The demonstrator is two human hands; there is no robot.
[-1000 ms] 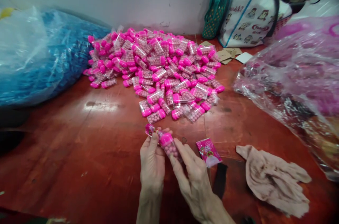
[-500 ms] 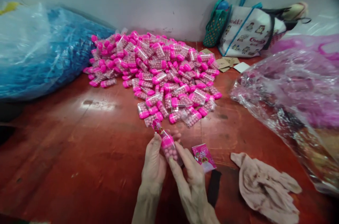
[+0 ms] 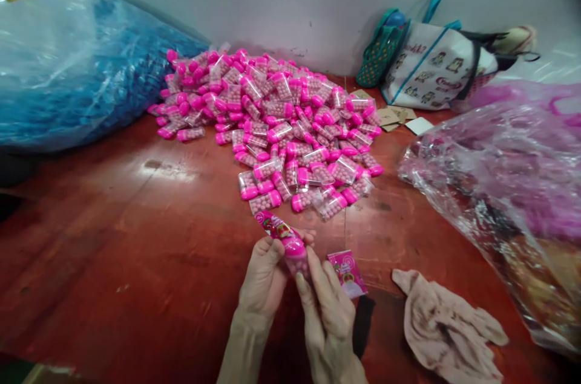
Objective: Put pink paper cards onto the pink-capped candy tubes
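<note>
Between my two hands is a small clear bottle (image 3: 298,265) of pink candy balls with a bright pink cap, held at a tilt. A printed pink plastic sleeve (image 3: 275,227) covers its cap end, and its free end points up and left. My left hand (image 3: 263,278) is closed around the sleeve and the cap end, thumb on top. My right hand (image 3: 330,305) pinches the lower part of the bottle with thumb and fingers. Just right of my hands, a flat printed sleeve (image 3: 347,274) lies on the red table.
A large heap of pink-capped candy bottles (image 3: 272,112) lies ahead on the red tabletop (image 3: 136,251). Blue-filled plastic bag (image 3: 113,69) at left; clear and pink plastic bag (image 3: 494,166) at right. A cloth (image 3: 447,323) lies near right; a tote bag (image 3: 438,63) stands by the wall.
The printed sleeve has slid further down over the cap, which now shows through it. My hands have shifted slightly, and the camera view has tilted a little.
</note>
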